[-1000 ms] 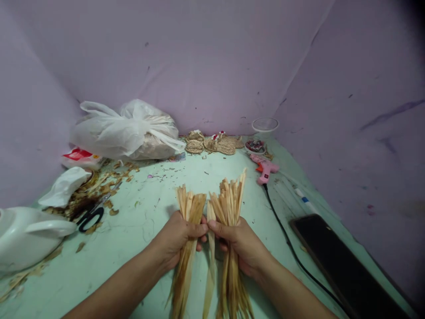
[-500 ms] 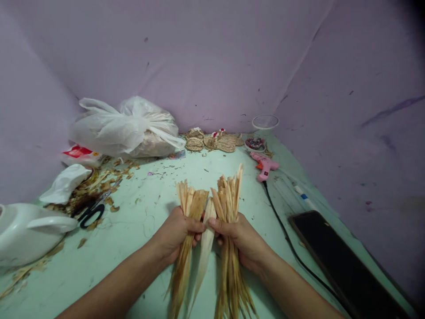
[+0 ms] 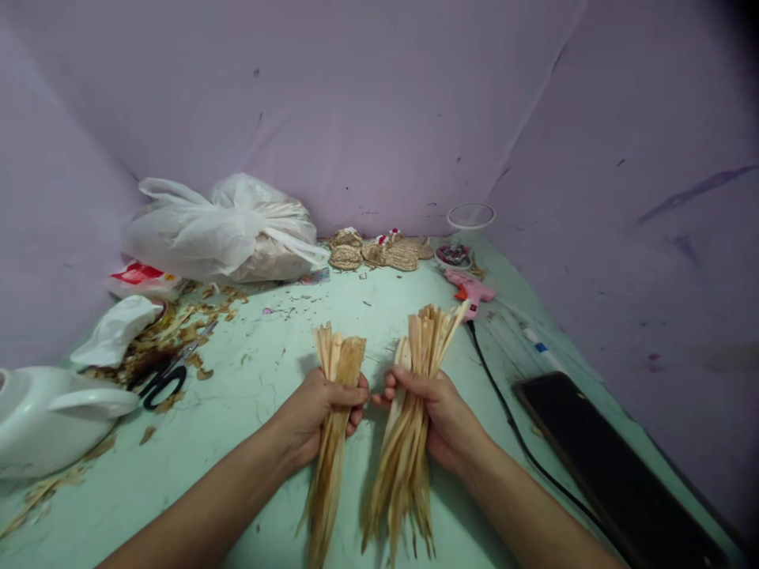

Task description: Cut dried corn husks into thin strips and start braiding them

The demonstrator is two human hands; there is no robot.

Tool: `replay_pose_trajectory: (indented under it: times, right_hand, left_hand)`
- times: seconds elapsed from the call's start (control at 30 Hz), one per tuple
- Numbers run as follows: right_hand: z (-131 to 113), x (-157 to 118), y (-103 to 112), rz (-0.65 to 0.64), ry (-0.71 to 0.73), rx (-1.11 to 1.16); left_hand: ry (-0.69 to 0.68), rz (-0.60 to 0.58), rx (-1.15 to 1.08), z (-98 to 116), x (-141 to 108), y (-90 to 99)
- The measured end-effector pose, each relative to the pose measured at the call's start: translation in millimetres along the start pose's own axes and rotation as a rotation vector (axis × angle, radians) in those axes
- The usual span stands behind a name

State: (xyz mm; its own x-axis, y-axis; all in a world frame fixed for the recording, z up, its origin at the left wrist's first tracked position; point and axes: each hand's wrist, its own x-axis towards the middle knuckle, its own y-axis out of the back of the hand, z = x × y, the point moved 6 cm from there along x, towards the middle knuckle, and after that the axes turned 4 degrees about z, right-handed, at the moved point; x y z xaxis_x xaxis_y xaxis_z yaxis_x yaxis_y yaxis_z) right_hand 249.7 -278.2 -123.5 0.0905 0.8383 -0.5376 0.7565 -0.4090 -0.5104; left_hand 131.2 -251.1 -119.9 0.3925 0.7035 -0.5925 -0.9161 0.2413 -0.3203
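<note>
One bundle of dry strips [image 3: 334,474] is in the left hand [image 3: 317,412], and a second bundle [image 3: 409,462] is in the right hand [image 3: 436,401]. The parting into two looks done for these strips; no tie shows on either, and how much sorting is left cannot be told. The left fingers are curled closed around their bundle, thumb across its front; the right fingers grip theirs, with fingertips poking out on the inner side. Short ends rise above the fingers, longer tails hang below. Beyond the right fingers lies a glue gun [image 3: 471,291].
</note>
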Motion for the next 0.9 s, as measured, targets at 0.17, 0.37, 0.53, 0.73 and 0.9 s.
replay_pose_trajectory:
  times: [0.17,0.37,0.53,0.73,0.9]
  right_hand:
    - [-3.9,-2.8,-4.3,-0.04,0.085,-0.137]
    - [-0.4,-3.2,-5.9,-0.063,0.073,-0.274]
    - [-8.5,1.7,5.1,0.098,0.118,-0.299]
    - [-6.0,1.8,0.4,0.032,0.133,-0.246]
    - [-3.4,-3.9,-9.8,-0.104,0.156,-0.249]
  left_hand:
    - [-0.006,-0.124,0.028,-5.0,-2.8,-10.9]
    - [0.04,-0.141,-0.005,-9.2,-4.1,-14.7]
    - [0.026,0.03,-0.05,-6.4,-0.4,-3.5]
    - [-0.04,-0.012,0.035,-3.7,-2.6,-7.5]
    - [-0.125,0.089,0.003,1.4,-2.1,-2.2]
